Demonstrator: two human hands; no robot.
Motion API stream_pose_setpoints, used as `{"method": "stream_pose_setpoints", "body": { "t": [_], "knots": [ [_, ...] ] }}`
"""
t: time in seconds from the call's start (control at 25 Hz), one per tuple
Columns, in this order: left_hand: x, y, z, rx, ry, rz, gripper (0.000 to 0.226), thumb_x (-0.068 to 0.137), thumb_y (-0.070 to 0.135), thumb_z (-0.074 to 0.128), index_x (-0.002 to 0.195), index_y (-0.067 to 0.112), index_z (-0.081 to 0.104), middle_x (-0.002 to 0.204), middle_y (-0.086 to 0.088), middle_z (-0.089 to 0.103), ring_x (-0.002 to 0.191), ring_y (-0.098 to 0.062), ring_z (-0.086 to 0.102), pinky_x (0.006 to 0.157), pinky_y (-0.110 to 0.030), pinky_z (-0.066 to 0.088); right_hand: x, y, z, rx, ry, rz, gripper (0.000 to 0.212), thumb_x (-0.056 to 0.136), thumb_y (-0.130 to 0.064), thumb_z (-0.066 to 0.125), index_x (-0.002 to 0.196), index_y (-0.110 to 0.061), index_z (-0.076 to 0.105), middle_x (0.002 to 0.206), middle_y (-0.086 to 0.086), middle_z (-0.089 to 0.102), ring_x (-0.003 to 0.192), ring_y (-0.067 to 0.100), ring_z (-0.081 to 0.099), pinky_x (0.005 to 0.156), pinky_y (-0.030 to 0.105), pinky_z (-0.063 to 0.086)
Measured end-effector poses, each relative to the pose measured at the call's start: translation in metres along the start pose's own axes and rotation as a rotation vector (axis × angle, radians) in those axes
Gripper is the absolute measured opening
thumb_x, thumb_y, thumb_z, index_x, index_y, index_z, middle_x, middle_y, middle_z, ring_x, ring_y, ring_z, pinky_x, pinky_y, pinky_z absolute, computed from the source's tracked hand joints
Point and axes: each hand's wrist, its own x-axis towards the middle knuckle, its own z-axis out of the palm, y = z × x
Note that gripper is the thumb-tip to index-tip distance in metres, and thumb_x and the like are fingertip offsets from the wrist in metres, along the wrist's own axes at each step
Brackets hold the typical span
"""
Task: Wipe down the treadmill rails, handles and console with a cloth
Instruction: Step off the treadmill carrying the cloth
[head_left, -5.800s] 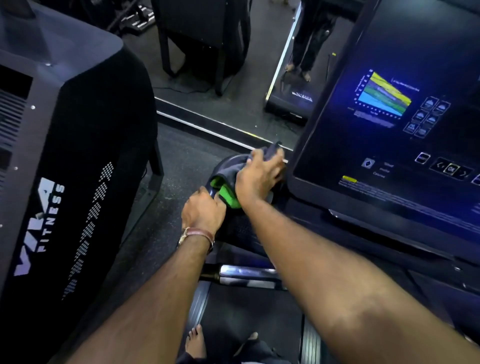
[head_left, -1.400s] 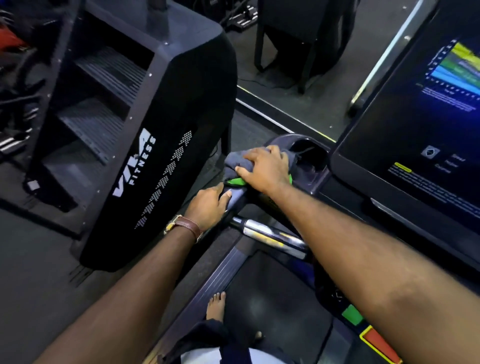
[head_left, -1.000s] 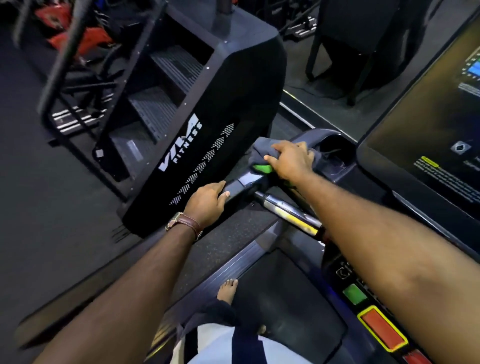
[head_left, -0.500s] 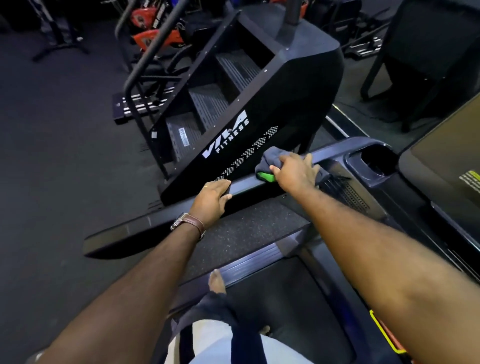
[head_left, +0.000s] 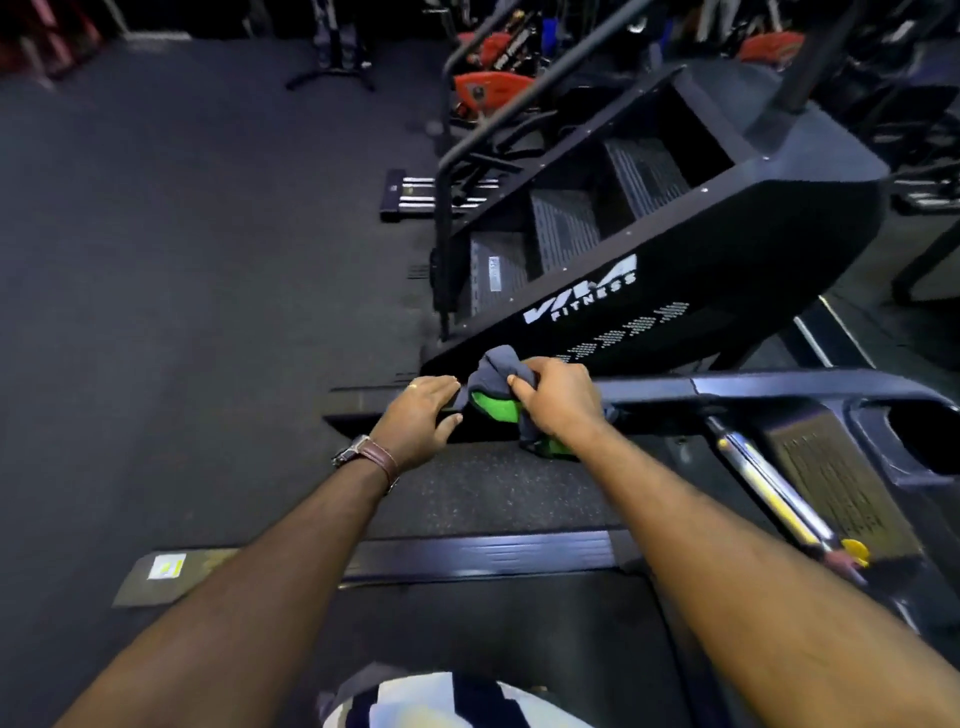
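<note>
Dark rubber gym flooring (head_left: 182, 260) fills the left of the frame. At centre our right hand (head_left: 558, 400) curls its fingers and thumb round a bunched grey-and-green cloth (head_left: 491, 387), holding it on the treadmill's dark handrail (head_left: 753, 387). Just left of the cloth, our left hand (head_left: 423, 415) lies on the same rail with its fingers straight and close together, a brown-strapped watch (head_left: 363, 454) at the wrist. Behind the rail, at upper right, a black stair climber (head_left: 727, 249) carries white lettering: FITNESS under a stylised word that looks like VIVA. At lower left, a pale sticker (head_left: 166, 566) on the treadmill's side rail (head_left: 467, 556) is too small for us to read.
</note>
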Motion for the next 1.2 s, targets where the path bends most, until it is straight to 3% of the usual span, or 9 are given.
{"method": "stream_pose_setpoints", "body": {
  "t": [0.2,0.52,0.72,0.8,0.88,1.0,1.04,1.12,1.2],
  "knots": [
    [-0.115,-0.080,-0.058,-0.014,0.139,-0.232,0.048,0.081,0.034,0.054,0.112,-0.002,0.063,0.112,-0.018,0.066,0.101,-0.035,0.061,0.094,-0.031,0.037,-0.027,-0.122,0.062,0.243,-0.192,-0.265,0.025,0.091,-0.042,0.063,0.088,-0.019,0.071,0.077,0.001,0.069,0.078,0.019,0.061,0.063,0.030,0.040],
    [-0.428,-0.152,-0.119,-0.017,0.512,-0.929,0.068,0.076,0.053,0.056,0.126,0.006,0.060,0.126,-0.009,0.062,0.118,-0.024,0.057,0.104,-0.028,0.038,-0.141,-0.312,0.202,0.258,-0.503,-0.608,0.024,0.089,-0.043,0.067,0.080,-0.020,0.068,0.076,0.001,0.068,0.079,0.024,0.064,0.068,0.034,0.045],
    [-0.523,-0.158,-0.145,0.024,0.688,-1.190,0.063,0.078,0.039,0.069,0.128,0.002,0.058,0.129,-0.013,0.060,0.121,-0.025,0.056,0.105,-0.028,0.037,-0.218,-0.420,0.267,0.238,-0.723,-0.762,0.025,0.090,-0.041,0.065,0.072,-0.024,0.060,0.065,-0.006,0.057,0.067,0.015,0.053,0.063,0.028,0.034],
    [-0.546,-0.161,-0.148,0.031,0.742,-1.270,0.059,0.081,0.031,0.072,0.131,0.003,0.056,0.132,-0.012,0.058,0.124,-0.024,0.053,0.107,-0.025,0.033,-0.241,-0.454,0.291,0.337,-0.836,-0.662,0.035,0.091,-0.040,0.064,0.067,-0.015,0.058,0.059,-0.006,0.051,0.058,0.010,0.048,0.062,0.029,0.034],
    [-0.562,-0.166,-0.151,0.033,0.776,-1.333,0.058,0.082,0.028,0.073,0.132,0.004,0.054,0.134,-0.011,0.057,0.126,-0.023,0.051,0.107,-0.021,0.029,-0.253,-0.480,0.313,0.589,-1.010,-0.316,0.033,0.092,-0.038,0.065,0.076,-0.009,0.067,0.067,0.000,0.059,0.057,0.008,0.055,0.064,0.030,0.044],
    [-0.580,-0.180,-0.157,0.081,0.811,-1.423,0.058,0.083,0.028,0.071,0.133,0.004,0.054,0.135,-0.011,0.056,0.126,-0.023,0.051,0.106,-0.020,0.027,-0.252,-0.514,0.345,0.730,-1.448,0.123,0.062,0.071,-0.048,0.082,0.112,-0.003,0.070,0.103,0.013,0.072,0.089,0.027,0.070,0.084,0.040,0.057],
    [-0.585,-0.185,-0.158,0.097,0.834,-1.466,0.057,0.083,0.029,0.071,0.132,0.005,0.055,0.135,-0.011,0.056,0.126,-0.024,0.051,0.106,-0.021,0.028,-0.251,-0.524,0.351,0.668,-1.574,0.118,0.071,0.066,-0.043,0.085,0.120,-0.001,0.067,0.109,0.016,0.070,0.092,0.030,0.069,0.085,0.042,0.057],
    [-0.592,-0.194,-0.163,0.124,0.864,-1.540,0.057,0.083,0.031,0.069,0.133,0.006,0.054,0.135,-0.010,0.056,0.126,-0.024,0.051,0.107,-0.024,0.031,-0.256,-0.545,0.363,0.548,-1.676,-0.034,0.047,0.072,-0.016,0.079,0.113,0.004,0.067,0.097,0.019,0.069,0.082,0.030,0.067,0.077,0.042,0.059],
    [-0.595,-0.201,-0.167,0.133,0.882,-1.603,0.057,0.084,0.031,0.069,0.134,0.007,0.054,0.136,-0.009,0.055,0.127,-0.023,0.050,0.107,-0.026,0.032,-0.266,-0.568,0.372,0.521,-1.540,-0.203,0.021,0.076,0.009,0.064,0.096,0.003,0.065,0.078,0.017,0.067,0.070,0.026,0.066,0.068,0.042,0.059]
  ]
}}
